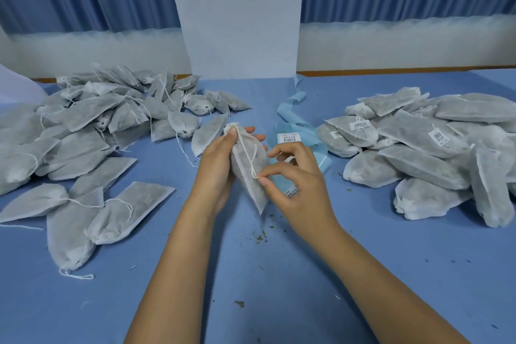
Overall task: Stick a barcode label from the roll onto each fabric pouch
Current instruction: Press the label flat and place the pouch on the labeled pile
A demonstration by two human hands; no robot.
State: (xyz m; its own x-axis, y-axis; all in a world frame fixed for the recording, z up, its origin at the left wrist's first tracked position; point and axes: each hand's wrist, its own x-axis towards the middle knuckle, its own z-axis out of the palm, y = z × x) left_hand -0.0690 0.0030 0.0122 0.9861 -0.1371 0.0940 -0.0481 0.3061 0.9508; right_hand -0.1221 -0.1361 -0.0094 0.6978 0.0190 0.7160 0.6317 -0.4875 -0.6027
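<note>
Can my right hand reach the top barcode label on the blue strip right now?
Probably yes: the label lies uncovered just beyond the right hand, though it must first release the string of the pouch.

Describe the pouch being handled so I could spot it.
On the blue table, a left heap and a right heap of pouches flank a gap. There the left hand grips one pouch, the right hand pinching its drawstring; it alone is held up.

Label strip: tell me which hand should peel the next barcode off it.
Right, probably. The right hand sits just above the label strip and only pinches the drawstring, so it can let go and reach down. The left hand grips the pouch, on the side away from the strip.
</note>
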